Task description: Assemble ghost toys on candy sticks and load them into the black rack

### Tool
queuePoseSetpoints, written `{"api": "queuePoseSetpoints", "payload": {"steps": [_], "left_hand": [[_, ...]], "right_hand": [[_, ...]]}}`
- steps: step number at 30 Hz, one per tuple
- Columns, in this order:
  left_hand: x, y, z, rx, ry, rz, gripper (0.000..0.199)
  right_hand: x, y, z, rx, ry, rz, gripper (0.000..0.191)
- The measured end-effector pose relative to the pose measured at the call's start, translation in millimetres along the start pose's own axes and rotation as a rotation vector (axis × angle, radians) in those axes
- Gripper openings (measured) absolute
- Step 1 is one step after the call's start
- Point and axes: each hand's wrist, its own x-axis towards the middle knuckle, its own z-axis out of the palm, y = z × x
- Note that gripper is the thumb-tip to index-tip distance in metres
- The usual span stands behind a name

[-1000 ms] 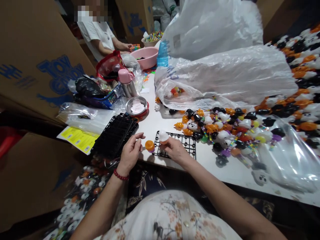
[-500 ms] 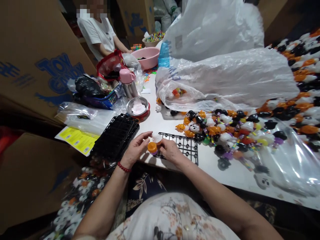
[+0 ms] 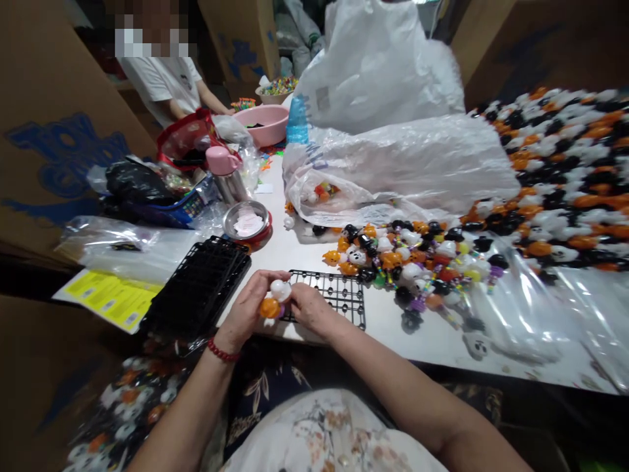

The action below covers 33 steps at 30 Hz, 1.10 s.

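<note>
My left hand [image 3: 246,307] is closed around small Halloween figure toys at the table's front edge. A white figure toy [image 3: 280,290] and an orange figure toy [image 3: 270,307] show between my two hands, with a bit of purple below them. My right hand [image 3: 310,307] is closed too, its fingers pressed against the right side of these toys; its fingertips are partly hidden. Just behind and beside my right hand lies a black plastic grid rack [image 3: 339,296], flat on the white table [image 3: 388,341].
A heap of similar figure toys [image 3: 393,255] lies to the right, before a large plastic bag [image 3: 403,157]. Stacked black racks [image 3: 196,285] and yellow printed sheets [image 3: 108,298] are at left. Behind stand a steel bowl [image 3: 246,221], a pink-capped flask [image 3: 227,174] and a co-worker [image 3: 171,85].
The view has swung to the right, so the scene sits further left. Between my hands, the orange toy has turned and now sits close against my left fingers.
</note>
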Motion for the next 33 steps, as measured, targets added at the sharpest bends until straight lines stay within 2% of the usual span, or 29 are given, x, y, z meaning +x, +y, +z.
{"api": "queuePoseSetpoints", "payload": {"steps": [2,4,7,10,12,14,16,19,22,25,28,33], "left_hand": [[-2.1,1.7,0.9,0.04,-0.017,0.03,0.051],[-3.6,4.1,1.2,0.118,-0.031,0.122,0.058],[-5.9,10.1,1.9,0.357,-0.03,0.243,0.056],[-10.5,17.1,3.8,0.607,0.006,0.321,0.044],[-13.8,19.9,5.8,0.729,0.029,0.407,0.042],[-15.5,20.2,8.7,0.817,0.041,0.473,0.043],[-14.7,18.0,12.5,0.866,0.061,0.503,0.043],[-10.3,11.4,18.4,0.886,0.091,0.524,0.039],[-7.2,6.3,21.5,0.877,0.098,0.529,0.032],[-8.1,6.8,21.2,0.869,0.095,0.513,0.03],[-9.7,10.0,19.9,0.852,0.07,0.49,0.029],[-9.5,9.8,17.7,0.841,0.077,0.473,0.031]], "right_hand": [[2.2,0.8,3.7,-0.035,-0.016,-0.02,0.012],[4.3,0.8,5.6,-0.045,-0.023,-0.013,0.014],[0.8,-0.2,-3.3,-0.007,-0.004,-0.015,0.018],[-16.6,1.0,-35.8,-0.055,0.144,0.015,0.025],[-31.9,5.5,-68.7,-0.244,0.289,0.139,0.022],[-44.0,13.0,-102.3,-0.508,0.367,0.312,0.02],[-49.6,22.4,-128.3,-0.736,0.363,0.44,0.019],[-48.2,36.9,-146.0,-0.925,0.282,0.508,0.016],[-43.9,45.1,-146.3,-0.956,0.258,0.519,0.018],[-39.8,39.1,-138.8,-0.847,0.379,0.504,0.019],[-29.4,22.5,-118.4,-0.516,0.454,0.404,0.017],[4.6,2.1,-53.1,0.176,0.257,0.311,0.013]]}}
